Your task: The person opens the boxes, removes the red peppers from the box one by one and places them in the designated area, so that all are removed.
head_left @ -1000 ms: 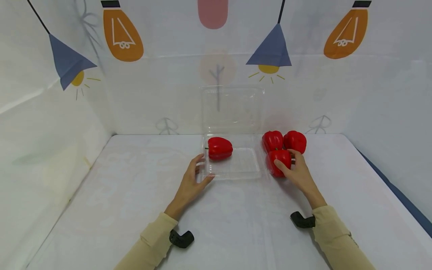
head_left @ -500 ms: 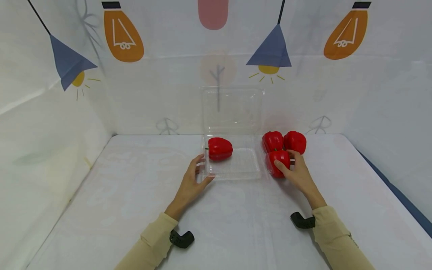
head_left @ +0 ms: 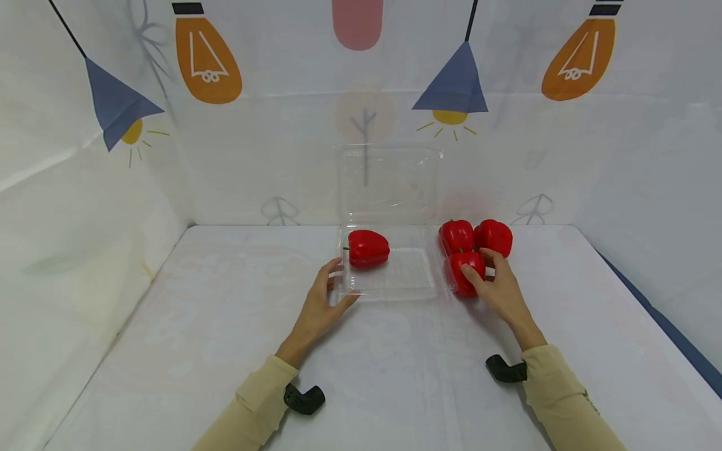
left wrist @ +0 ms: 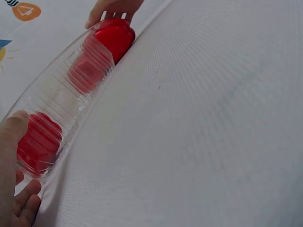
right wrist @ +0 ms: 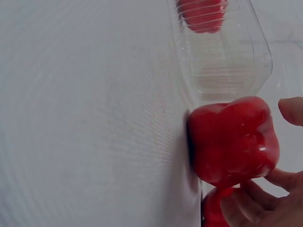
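Observation:
In the head view a clear plastic box (head_left: 412, 275) stands with its lid (head_left: 389, 181) raised. One red bell pepper (head_left: 368, 249) lies inside at the left. My left hand (head_left: 318, 310) grips the box's near left corner; its thumb rests over the rim in the left wrist view. Just right of the box, my right hand (head_left: 502, 291) is around the nearest loose bell pepper (head_left: 464, 282). The right wrist view shows a small gap between its thumb (right wrist: 292, 111) and that pepper, with the fingers (right wrist: 248, 203) close behind it.
Two more red bell peppers, one at the box's right side (head_left: 455, 236) and one farther right (head_left: 494, 237), sit by the back edge of the white table (head_left: 225, 275). Behind them hangs a printed white cloth (head_left: 271, 144).
My right thumb has shifted slightly right on the head view, and the near pepper sits a touch farther left. The left hand and the box stay put.

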Demonstrator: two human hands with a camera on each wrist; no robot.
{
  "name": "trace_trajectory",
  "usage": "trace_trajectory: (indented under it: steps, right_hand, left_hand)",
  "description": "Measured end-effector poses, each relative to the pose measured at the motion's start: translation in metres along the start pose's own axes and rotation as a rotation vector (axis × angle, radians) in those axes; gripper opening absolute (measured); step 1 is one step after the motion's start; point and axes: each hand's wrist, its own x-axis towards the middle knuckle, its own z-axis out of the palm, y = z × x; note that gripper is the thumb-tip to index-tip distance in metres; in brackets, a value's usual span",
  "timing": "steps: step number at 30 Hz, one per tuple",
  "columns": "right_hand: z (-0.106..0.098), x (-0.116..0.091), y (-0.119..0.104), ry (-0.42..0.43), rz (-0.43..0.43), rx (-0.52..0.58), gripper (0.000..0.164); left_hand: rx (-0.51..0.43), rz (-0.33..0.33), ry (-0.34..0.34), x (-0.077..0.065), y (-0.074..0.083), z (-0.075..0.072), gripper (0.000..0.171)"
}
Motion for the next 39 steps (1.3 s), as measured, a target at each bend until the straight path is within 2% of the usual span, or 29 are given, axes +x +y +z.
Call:
trace_trajectory:
  steps: [5,13,25,33,39]
  right_hand:
    - [0.002,0.000,-0.003,0.045,-0.050,0.002,0.070]
    - [0.005,-0.001,-0.009,0.121,-0.192,0.005,0.067]
    - [0.010,0.002,-0.023,0.102,-0.329,-0.030,0.068]
    - [0.018,0.004,-0.030,0.113,-0.422,-0.033,0.058]
    - [0.023,0.007,-0.034,0.112,-0.501,-0.018,0.059]
  left_hand:
    - [0.009,-0.012,-0.001,-0.001,0.000,-0.001,0.077]
    - [0.016,-0.001,0.007,-0.002,-0.001,-0.002,0.076]
    - [0.009,-0.010,-0.007,-0.001,0.000,-0.003,0.076]
    - [-0.010,-0.029,-0.014,0.000,0.000,-0.002,0.075]
    - [-0.009,-0.039,-0.021,0.000,-0.001,0.001,0.076]
